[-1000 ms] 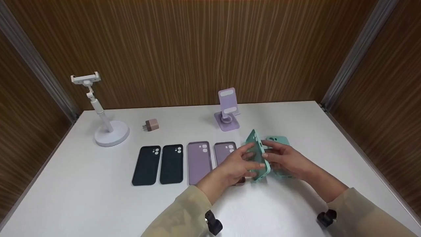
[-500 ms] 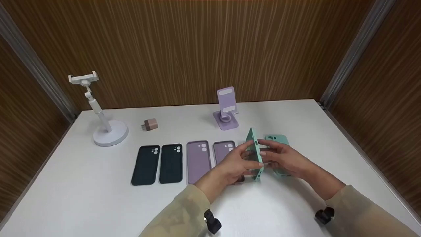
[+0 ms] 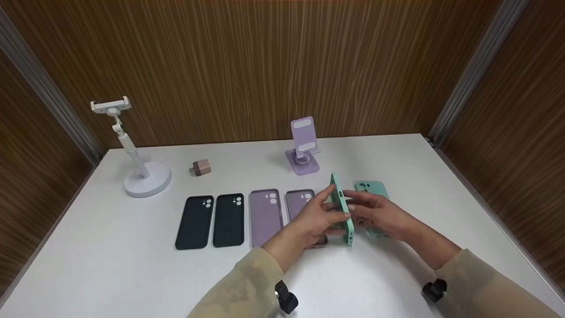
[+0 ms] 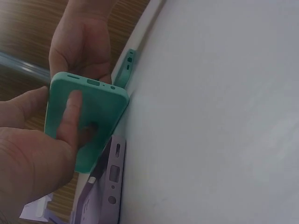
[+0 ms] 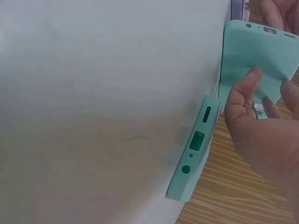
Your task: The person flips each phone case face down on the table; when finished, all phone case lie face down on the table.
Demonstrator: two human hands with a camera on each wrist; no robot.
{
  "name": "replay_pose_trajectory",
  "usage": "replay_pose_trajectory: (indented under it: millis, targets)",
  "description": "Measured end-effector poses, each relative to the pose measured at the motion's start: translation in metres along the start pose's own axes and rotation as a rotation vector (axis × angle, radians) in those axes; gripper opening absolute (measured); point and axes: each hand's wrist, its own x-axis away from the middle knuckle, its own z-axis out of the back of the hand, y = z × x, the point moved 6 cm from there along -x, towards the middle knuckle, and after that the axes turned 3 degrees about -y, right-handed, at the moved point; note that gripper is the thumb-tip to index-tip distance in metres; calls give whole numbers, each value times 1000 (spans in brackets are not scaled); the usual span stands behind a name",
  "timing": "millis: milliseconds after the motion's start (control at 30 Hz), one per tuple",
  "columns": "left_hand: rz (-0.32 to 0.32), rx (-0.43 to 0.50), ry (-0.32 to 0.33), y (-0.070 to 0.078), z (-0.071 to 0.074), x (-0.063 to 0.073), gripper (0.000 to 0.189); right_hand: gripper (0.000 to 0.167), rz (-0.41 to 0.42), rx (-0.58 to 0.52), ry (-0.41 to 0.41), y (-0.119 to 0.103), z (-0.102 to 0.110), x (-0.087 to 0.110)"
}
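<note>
A mint-green phone case (image 3: pixel 339 201) stands on its long edge, nearly upright, between my two hands. My left hand (image 3: pixel 315 216) holds it from the left, the thumb and a finger at the edges and other fingers against its inner face. On the opposite side, my right hand (image 3: pixel 382 214) has its thumb and fingertips on the case's back (image 5: pixel 257 51). A second mint-green phone case (image 3: pixel 373 189) lies on the table, partly hidden behind my right hand. Left of my left hand lies a small purple phone case (image 3: pixel 300 203), partly covered by that hand.
Farther left lie a larger purple phone case (image 3: pixel 266 216) and two dark phone cases (image 3: pixel 228 221). Behind them are a purple phone stand (image 3: pixel 304 141), a pink plug charger (image 3: pixel 202 167) and a white stand (image 3: pixel 148 181). A wood-patterned panel (image 3: pixel 247 70) closes off the back.
The held mint-green case has turned from showing its inner face to almost edge-on and shifted slightly left. Both hands have moved a little left with it.
</note>
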Motion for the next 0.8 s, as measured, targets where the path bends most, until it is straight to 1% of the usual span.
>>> replay_pose_trajectory:
  millis: [300, 467, 567, 667, 800]
  targets:
    - [31, 33, 76, -1, 1, 1, 87, 61, -9, 31, 4, -1, -3, 1]
    - [29, 34, 75, 1, 2, 1, 87, 60, 7, 46, 10, -2, -4, 0]
    - [9, 21, 74, 2, 4, 3, 89, 60, 15, 66, 21, -1, -4, 0]
    - [-8, -7, 104, 3, 7, 5, 91, 60, 18, 77, 27, 0, -5, 0]
    - [-12, -57, 150, 5, 11, 7, 92, 61, 21, 98, 37, -1, -6, 2]
